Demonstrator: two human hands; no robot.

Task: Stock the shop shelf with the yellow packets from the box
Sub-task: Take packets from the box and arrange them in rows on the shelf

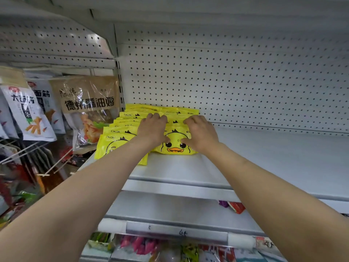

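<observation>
Two overlapping rows of yellow duck-print packets lie on the white shelf (264, 163), up against its left end. The left row (120, 129) runs from the front back to the pegboard. The right row (174, 146) shows a duck face at its front. My left hand (152, 129) and my right hand (201, 133) both lie on the right row, fingers curled over the packets' upper edges and thumbs on the front packet's face. The box is out of view.
Hanging snack bags (88, 108) fill the bay to the left, with bare metal hooks (28, 150) sticking out below them. The white pegboard (245, 82) backs the shelf. A lower shelf (170, 210) holds a red packet (237, 207), and more goods sit beneath the price rail (177, 233).
</observation>
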